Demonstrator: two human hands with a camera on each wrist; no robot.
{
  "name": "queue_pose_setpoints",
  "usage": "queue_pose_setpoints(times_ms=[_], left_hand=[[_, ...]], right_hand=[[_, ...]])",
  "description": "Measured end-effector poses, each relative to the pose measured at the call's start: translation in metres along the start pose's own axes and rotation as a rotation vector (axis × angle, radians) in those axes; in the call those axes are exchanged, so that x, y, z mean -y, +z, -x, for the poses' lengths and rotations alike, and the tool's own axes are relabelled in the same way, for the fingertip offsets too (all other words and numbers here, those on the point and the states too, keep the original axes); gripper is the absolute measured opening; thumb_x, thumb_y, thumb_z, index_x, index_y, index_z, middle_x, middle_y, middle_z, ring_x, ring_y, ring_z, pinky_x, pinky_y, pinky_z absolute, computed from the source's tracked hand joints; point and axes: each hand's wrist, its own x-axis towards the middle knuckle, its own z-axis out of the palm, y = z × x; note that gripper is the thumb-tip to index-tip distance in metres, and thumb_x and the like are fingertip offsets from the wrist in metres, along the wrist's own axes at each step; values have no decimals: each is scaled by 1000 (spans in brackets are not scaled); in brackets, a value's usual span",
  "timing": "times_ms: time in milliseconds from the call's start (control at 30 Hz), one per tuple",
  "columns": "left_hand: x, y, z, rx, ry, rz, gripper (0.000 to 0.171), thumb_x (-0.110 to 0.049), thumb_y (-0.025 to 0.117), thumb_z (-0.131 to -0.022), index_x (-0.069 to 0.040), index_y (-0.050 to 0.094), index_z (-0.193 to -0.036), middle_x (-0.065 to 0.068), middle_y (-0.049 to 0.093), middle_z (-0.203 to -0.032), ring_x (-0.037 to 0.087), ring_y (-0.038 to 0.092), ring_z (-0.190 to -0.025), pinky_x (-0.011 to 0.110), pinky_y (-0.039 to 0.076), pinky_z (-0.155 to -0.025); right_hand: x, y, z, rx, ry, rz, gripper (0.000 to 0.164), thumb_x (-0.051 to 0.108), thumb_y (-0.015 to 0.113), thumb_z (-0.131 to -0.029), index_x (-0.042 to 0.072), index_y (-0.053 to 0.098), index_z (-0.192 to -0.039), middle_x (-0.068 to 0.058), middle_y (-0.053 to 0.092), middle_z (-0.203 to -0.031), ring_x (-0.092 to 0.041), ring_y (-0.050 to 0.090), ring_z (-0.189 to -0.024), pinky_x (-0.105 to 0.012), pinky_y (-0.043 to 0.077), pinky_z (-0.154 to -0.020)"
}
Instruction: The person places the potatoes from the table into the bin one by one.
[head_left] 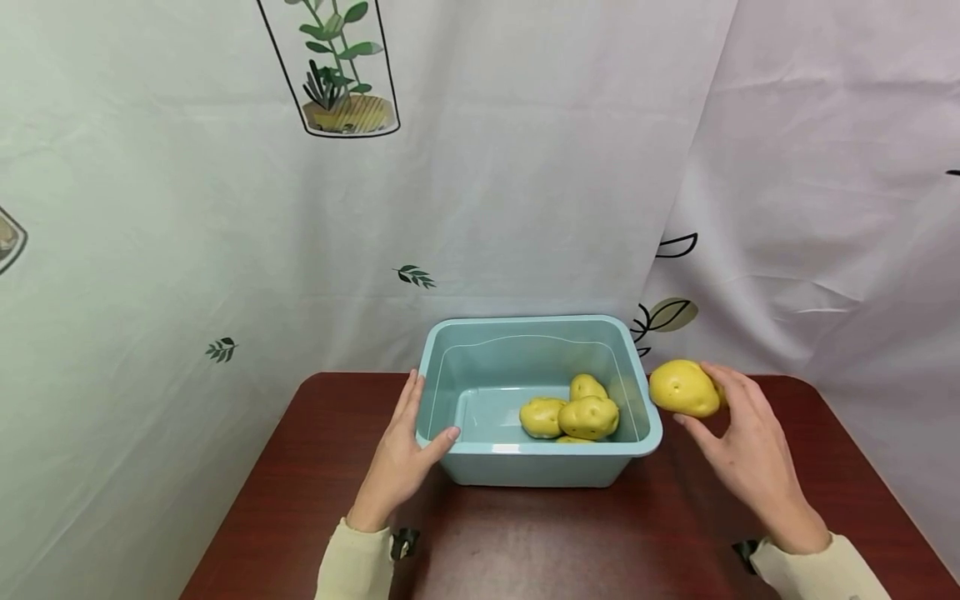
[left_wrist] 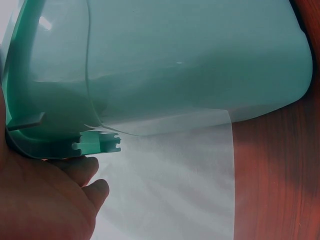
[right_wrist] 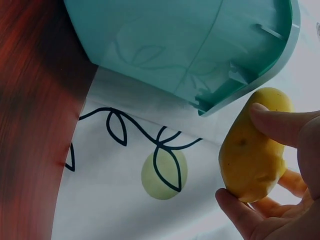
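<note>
My right hand (head_left: pixel 753 454) holds a yellow potato (head_left: pixel 682 388) between thumb and fingers, just outside the right rim of a light blue plastic basin (head_left: pixel 525 467). In the right wrist view, the thumb lies across the potato (right_wrist: pixel 252 150), with fingertips under its lower end. Several more potatoes (head_left: pixel 588 417) lie piled in the right side of the basin. My left hand (head_left: pixel 405 454) rests against the basin's near left corner, fingers extended along the left side and thumb over the front rim. The left wrist view shows fingertips below the basin's rim (left_wrist: pixel 30 145).
The basin stands on a dark red-brown wooden table (head_left: pixel 540 542) near its back edge. Behind it hangs a pale cloth (head_left: pixel 525 208) printed with leaves and plant jars.
</note>
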Motion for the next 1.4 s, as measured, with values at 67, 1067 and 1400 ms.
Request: queue_pose_setpoints(times_ms=[67,1067,1400], left_hand=[[0,0,0,1,-3,-2,98,-52,71,-90,-16,15,-163,-9,6,-167,24,18,-152,60,30,-113],[-2,0,-1,-3,2,-10,98,-51,71,-90,-15,15,-163,-8,6,-167,25,19,-152,60,30,-113],[-2,-1,-1,-3,1,-13,98,-51,72,-90,-14,15,-162,-7,7,-168,26,20,-152,60,29,-113]], right_hand=[[1,0,0,-4,-6,-1,84,-1,91,-64,2,54,-140,-22,54,-131,-42,50,-115,-55,37,-90],[19,-2,-1,-16,-33,-22,83,1,93,-64,3,56,-138,-19,56,-133,-38,52,-117,-14,28,-99],[26,-2,-2,-14,-48,-36,84,2,94,-63,4,57,-139,-18,56,-133,-38,52,-118,-10,26,-99]])
